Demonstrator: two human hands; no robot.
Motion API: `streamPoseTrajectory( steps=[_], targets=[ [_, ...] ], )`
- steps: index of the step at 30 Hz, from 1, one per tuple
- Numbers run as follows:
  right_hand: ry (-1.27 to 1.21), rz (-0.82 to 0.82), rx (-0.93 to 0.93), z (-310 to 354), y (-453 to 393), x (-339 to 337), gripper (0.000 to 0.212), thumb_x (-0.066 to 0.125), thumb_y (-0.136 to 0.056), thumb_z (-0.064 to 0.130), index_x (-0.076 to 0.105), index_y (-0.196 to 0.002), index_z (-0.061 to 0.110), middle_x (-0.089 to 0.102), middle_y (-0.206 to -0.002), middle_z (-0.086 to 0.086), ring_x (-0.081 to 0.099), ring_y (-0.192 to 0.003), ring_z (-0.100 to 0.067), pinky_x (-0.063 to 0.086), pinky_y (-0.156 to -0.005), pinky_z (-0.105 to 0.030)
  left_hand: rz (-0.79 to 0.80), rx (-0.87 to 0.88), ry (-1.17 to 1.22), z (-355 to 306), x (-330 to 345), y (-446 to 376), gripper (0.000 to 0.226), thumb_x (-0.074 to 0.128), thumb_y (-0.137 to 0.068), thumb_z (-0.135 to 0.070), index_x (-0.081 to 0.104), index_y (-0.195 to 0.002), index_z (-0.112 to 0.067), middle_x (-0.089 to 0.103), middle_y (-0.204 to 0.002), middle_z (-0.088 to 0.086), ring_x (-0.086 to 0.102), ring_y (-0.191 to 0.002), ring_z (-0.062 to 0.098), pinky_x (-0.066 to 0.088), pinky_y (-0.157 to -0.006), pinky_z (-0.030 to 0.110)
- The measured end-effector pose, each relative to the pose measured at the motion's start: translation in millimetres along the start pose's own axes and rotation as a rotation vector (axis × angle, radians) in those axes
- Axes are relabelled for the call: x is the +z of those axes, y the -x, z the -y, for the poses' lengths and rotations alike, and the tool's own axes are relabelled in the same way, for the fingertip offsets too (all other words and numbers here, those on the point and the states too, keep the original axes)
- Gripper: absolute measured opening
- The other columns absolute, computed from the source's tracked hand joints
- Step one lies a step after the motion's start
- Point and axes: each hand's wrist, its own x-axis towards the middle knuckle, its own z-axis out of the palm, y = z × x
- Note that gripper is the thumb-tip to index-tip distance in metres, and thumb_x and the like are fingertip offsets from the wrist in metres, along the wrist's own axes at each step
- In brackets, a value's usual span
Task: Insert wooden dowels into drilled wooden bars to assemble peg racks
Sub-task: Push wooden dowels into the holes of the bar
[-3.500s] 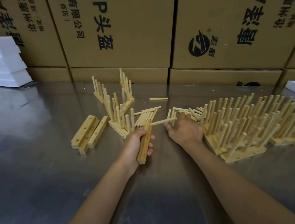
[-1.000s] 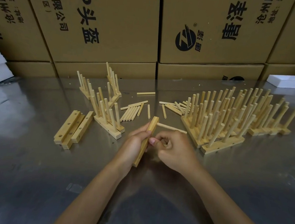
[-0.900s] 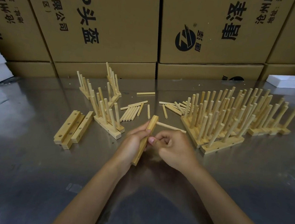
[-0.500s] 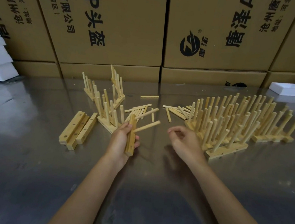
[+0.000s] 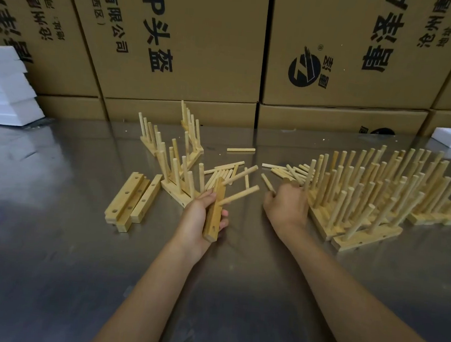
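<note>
Since half a second ago the right hand (image 5: 286, 207) has reached farther right, to the loose pale wooden dowels (image 5: 287, 170) lying beside the finished peg racks (image 5: 375, 195); its fingers curl down among them, though whether they grip one I cannot tell. The left hand (image 5: 201, 217) grips a drilled wooden bar (image 5: 212, 219) near the centre, two inserted dowels (image 5: 240, 195) jutting right. Left lie bare drilled bars (image 5: 131, 201) on the steel table (image 5: 47, 264). Cardboard boxes (image 5: 189, 39) stand far behind.
</note>
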Motion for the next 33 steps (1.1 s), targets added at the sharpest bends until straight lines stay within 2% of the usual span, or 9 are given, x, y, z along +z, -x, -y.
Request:
streamPoseTrajectory(
  steps=[5, 8, 11, 14, 17, 21, 23, 26, 33],
  targets=[
    [-0.55, -0.015, 0.197, -19.0, 37.2, -20.8, 0.015, 0.07, -0.083, 0.027, 0.062, -0.075, 0.018, 0.064, -0.07, 0.002, 0.061, -0.07, -0.019, 0.043, -0.06, -0.029, 0.031, 0.009, 0.013, 0.4, -2.8, 0.5, 0.036, 0.043, -0.104, -0.014, 0.053, -0.138, -0.01, 0.054, -0.095, 0.012, 0.053, -0.061, 0.014, 0.042, -0.049, 0.023],
    [-0.999, 0.065, 0.326, -27.7, 57.8, -39.6, 0.006, 0.068, -0.086, 0.015, 0.064, -0.082, 0.016, 0.069, -0.078, -0.004, 0.068, -0.073, -0.016, 0.058, -0.068, -0.033, 0.042, 0.027, 0.009, 0.8, -2.6, 2.3, 0.037, 0.042, -0.104, -0.013, 0.052, -0.139, -0.008, 0.054, -0.089, 0.01, 0.052, -0.061, 0.014, 0.041, -0.049, 0.023],
    [-1.183, 0.02, 0.239, -27.1, 71.7, -58.2, 0.003, 0.064, -0.091, 0.009, 0.064, -0.09, 0.012, 0.074, -0.089, -0.007, 0.068, -0.075, -0.003, 0.058, -0.068, -0.026, 0.034, 0.036, -0.003, 1.9, 0.0, 5.6, 0.037, 0.042, -0.103, -0.014, 0.053, -0.138, -0.008, 0.056, -0.087, 0.009, 0.053, -0.06, 0.013, 0.041, -0.05, 0.023],
    [-1.167, -0.011, 0.009, -16.8, 83.2, -70.6, 0.007, 0.056, -0.098, 0.011, 0.059, -0.095, 0.016, 0.073, -0.076, -0.005, 0.07, -0.074, -0.01, 0.049, -0.07, -0.014, 0.032, 0.046, -0.028, 2.9, 3.4, 10.3, 0.037, 0.043, -0.103, -0.015, 0.054, -0.138, -0.01, 0.057, -0.085, 0.008, 0.054, -0.06, 0.013, 0.041, -0.05, 0.023],
    [-0.992, 0.132, -0.225, -5.9, 99.5, -69.3, 0.012, 0.048, -0.104, 0.022, 0.06, -0.102, 0.025, 0.061, -0.064, 0.002, 0.057, -0.052, -0.013, 0.045, -0.052, -0.023, 0.029, 0.058, -0.05, 3.2, 5.7, 13.3, 0.037, 0.044, -0.103, -0.016, 0.054, -0.138, -0.011, 0.056, -0.085, 0.006, 0.054, -0.059, 0.012, 0.041, -0.049, 0.023],
    [-0.437, 0.268, -0.524, -1.8, 114.4, -59.3, 0.014, 0.038, -0.104, 0.034, 0.043, -0.116, 0.039, 0.053, -0.071, 0.037, 0.053, -0.072, -0.01, 0.037, -0.063, -0.033, 0.048, 0.064, -0.076, 5.5, 7.4, 13.9, 0.036, 0.044, -0.103, -0.019, 0.058, -0.136, -0.017, 0.057, -0.084, 0.002, 0.054, -0.065, 0.014, 0.042, -0.061, 0.026],
    [-0.384, 0.319, -0.54, -0.8, 117.7, -57.7, 0.013, 0.038, -0.102, 0.033, 0.036, -0.112, 0.041, 0.053, -0.079, 0.031, 0.053, -0.076, -0.009, 0.034, -0.066, -0.031, 0.062, 0.06, -0.067, 5.9, 9.9, 14.4, 0.035, 0.044, -0.103, -0.018, 0.061, -0.133, -0.018, 0.062, -0.078, 0.0, 0.054, -0.064, 0.015, 0.044, -0.061, 0.028],
    [-0.355, 0.303, -0.568, 0.0, 117.9, -58.1, 0.011, 0.045, -0.096, 0.029, 0.041, -0.104, 0.037, 0.059, -0.097, 0.018, 0.056, -0.092, -0.008, 0.04, -0.069, -0.032, 0.06, 0.066, -0.085, 5.6, 13.9, 17.2, 0.034, 0.044, -0.103, -0.017, 0.06, -0.133, -0.016, 0.066, -0.076, -0.001, 0.055, -0.061, 0.013, 0.047, -0.054, 0.026],
    [-0.32, 0.247, -0.699, -4.2, 114.0, -64.9, 0.019, 0.056, -0.091, 0.02, 0.056, -0.103, 0.035, 0.061, -0.106, 0.019, 0.051, -0.1, -0.005, 0.048, -0.067, -0.034, 0.007, 0.101, -0.176, 6.7, 21.4, 24.7, 0.033, 0.049, -0.103, -0.016, 0.057, -0.134, -0.021, 0.069, -0.093, 0.006, 0.057, -0.066, 0.013, 0.048, -0.055, 0.025]
  ],
)
